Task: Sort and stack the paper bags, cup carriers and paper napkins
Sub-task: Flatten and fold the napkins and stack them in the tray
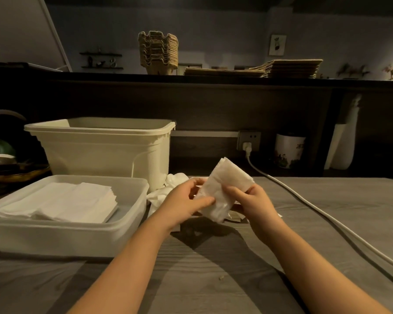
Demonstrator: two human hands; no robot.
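Head view. Both hands meet above the grey wood-grain desk (213,268), sharing one folded white paper napkin (222,184) held clear of the surface and tilted with its upper corner away from the person. The left hand (186,200) has its grip clamped on the napkin's lower left edge, thumb lying across the front. The right hand (252,202) has its grip clamped on the right edge, fingers curled over the front face.

Beneath and behind the hands lies a loose heap of crumpled napkins (166,191), touching the foot of a tall cream bin (100,150). In front of that bin stands a shallow translucent tray (66,232) holding a flat napkin stack (77,200) (edges roughly squared).

On the dark shelf (100,75) above, nested cup carriers (158,52) stand beside a low pile of flat paper bags (288,68).

A white cable (327,218) runs from a wall socket (249,141) across the desk's right side.
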